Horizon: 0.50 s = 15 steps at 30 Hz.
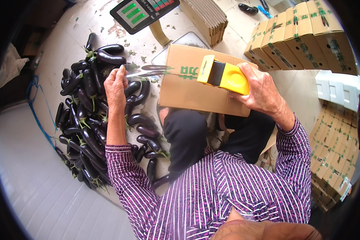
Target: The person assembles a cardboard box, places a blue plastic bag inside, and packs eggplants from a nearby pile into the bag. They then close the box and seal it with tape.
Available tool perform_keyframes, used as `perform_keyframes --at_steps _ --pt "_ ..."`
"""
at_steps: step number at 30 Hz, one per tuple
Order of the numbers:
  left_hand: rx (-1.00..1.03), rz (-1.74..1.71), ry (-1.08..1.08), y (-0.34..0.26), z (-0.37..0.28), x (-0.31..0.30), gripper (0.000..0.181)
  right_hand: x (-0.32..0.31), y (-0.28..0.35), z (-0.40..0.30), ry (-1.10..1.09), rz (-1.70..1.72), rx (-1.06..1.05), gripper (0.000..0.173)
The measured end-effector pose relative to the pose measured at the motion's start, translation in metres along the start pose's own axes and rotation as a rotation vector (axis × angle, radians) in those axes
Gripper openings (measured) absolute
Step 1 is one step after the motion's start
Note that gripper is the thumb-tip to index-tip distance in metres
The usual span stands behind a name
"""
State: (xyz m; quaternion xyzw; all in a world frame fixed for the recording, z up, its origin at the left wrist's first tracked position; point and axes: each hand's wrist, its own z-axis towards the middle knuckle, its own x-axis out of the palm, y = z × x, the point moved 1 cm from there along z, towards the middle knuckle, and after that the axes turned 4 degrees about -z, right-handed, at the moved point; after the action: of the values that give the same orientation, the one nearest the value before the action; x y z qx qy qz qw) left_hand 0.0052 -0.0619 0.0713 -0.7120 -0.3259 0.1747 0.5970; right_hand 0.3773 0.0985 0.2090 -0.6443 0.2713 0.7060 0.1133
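Observation:
My right hand point(261, 90) grips a yellow tape dispenser point(235, 78) above the top of a cardboard carton point(183, 96). A strip of clear tape printed with green characters and eggplant pictures point(156, 70) stretches left from the dispenser, past the carton's left edge. Between thumb and fingers, my left hand point(116, 82) pinches the free end of that tape. Below and around the left hand lies a large heap of dark purple eggplants point(91, 138) on the floor. The carton sits in front of my knees, over the platform of a scale point(190, 38); its underside is hidden.
The scale's lit display point(135, 15) stands beyond the carton, beside a stack of flattened cardboard point(205, 19). Taped cartons point(300, 39) stand in a row at the upper right. More cartons point(333, 153) and white foam boxes point(337, 90) are stacked at right. Blue strapping point(37, 120) trails at left.

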Motion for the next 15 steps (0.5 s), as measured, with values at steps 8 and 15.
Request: perform_keyframes --at_steps 8,15 --pt "-0.077 0.023 -0.032 0.067 0.012 0.021 0.024 0.0 0.007 0.003 0.035 -0.055 0.004 0.068" --pt "0.176 0.404 0.155 0.154 0.006 0.051 0.026 0.001 0.011 0.005 0.068 -0.015 0.019 0.066"
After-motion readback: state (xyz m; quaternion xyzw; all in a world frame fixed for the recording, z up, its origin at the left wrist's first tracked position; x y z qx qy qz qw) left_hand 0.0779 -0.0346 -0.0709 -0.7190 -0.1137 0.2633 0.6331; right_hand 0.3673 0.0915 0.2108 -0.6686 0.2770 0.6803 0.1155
